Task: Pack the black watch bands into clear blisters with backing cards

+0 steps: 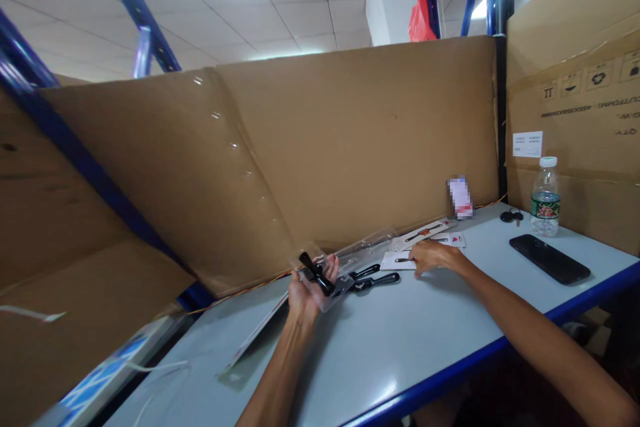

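Holding a clear plastic blister pack (333, 273) with a black tool (316, 273) in it, my left hand (307, 293) has its fingers curled around both, just above the white table (400, 347). My right hand (433, 257) lies flat, fingers nearly straight, pressing on a white printed card (397, 260) and gripping nothing. Two more black tools (373, 278) lie between my hands. A black phone (549, 258) and a water bottle (545, 197) stand well apart at right.

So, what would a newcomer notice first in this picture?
Probably the two hands at the table's middle: the left hand holds a clear plastic package with a black tool, and the right hand rests on white printed cards. At the right stand a water bottle and a dark phone.
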`<state>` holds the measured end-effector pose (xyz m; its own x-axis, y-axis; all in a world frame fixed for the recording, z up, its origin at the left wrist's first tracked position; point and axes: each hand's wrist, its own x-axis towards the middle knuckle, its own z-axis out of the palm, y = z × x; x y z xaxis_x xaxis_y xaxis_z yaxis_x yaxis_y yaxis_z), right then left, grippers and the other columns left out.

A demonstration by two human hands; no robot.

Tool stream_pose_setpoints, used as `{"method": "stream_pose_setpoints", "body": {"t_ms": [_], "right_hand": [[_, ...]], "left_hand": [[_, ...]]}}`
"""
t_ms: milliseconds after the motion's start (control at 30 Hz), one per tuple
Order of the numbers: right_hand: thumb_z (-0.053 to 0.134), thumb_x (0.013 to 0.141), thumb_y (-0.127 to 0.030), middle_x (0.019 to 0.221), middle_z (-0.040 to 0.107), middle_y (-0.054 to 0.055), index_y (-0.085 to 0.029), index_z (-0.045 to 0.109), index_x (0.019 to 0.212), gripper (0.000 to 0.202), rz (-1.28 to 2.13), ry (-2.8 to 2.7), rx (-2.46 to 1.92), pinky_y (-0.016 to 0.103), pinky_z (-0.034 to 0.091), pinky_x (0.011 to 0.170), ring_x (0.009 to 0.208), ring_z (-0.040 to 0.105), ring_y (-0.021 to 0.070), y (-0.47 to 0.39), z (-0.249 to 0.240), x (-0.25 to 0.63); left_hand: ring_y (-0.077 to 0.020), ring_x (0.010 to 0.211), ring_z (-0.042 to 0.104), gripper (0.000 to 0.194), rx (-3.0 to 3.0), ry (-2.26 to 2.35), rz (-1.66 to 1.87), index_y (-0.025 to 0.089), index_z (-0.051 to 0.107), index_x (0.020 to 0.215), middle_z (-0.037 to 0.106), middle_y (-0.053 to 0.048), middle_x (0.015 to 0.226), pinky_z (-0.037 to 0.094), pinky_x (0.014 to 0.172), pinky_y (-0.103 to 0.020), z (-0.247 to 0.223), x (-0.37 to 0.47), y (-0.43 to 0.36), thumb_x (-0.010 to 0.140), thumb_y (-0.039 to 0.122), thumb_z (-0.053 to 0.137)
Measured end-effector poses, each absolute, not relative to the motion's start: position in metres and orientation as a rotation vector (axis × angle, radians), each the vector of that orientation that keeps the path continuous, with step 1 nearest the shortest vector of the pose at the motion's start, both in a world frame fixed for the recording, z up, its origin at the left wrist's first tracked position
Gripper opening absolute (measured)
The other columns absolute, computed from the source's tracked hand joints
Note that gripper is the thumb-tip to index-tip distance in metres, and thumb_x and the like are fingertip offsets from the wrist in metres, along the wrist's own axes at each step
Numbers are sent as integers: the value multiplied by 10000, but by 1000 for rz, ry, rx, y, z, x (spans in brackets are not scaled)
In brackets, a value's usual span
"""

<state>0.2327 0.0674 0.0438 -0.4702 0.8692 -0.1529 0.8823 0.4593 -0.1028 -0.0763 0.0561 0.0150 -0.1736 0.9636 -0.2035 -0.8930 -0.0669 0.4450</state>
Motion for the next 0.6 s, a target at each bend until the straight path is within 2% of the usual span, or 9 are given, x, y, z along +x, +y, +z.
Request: {"method": "stream_pose_setpoints", "body": {"t_ms": [67,167,267,400,600], "right_hand": [[805,698,-353,1150,721,145,-156,753,1080,433,-242,2577,1589,302,485,781,1063,668,309,68,43,232],[815,694,-328,1185,702,157,-159,753,1042,392,-147,2569,1678,312,473,824,1161,618,323,69,43,234],[800,710,-332,1165,709,143,-175,750,1027,357,-199,2512,1712,312,477,802,1106,645,310,72,42,238],[803,708,-358,1222,681,156,-158,722,1110,457,-204,2512,1727,312,482,799,1131,630,314,78,41,241],[799,714,-363,1202,686,149,-147,715,1129,476,-255,2549,1683,318,482,801,1113,633,313,82,37,244]], "left_hand": [[-334,1057,701,620,161,547,1663,118,647,1115,691,-221,1159,564,894,-593,16,-76,56,1000,582,251],[-333,1062,700,622,156,526,1665,124,646,1149,689,-221,1172,562,892,-593,16,-75,57,999,584,255],[-319,1044,708,638,158,521,1657,125,659,1076,699,-213,1133,575,879,-564,15,-76,57,999,595,235],[-309,1010,716,643,160,526,1655,126,651,935,706,-206,1078,592,849,-539,15,-76,57,998,600,220],[-326,996,713,653,187,548,1656,98,643,963,692,-230,1071,621,753,-489,14,-75,57,1003,582,205]]}}
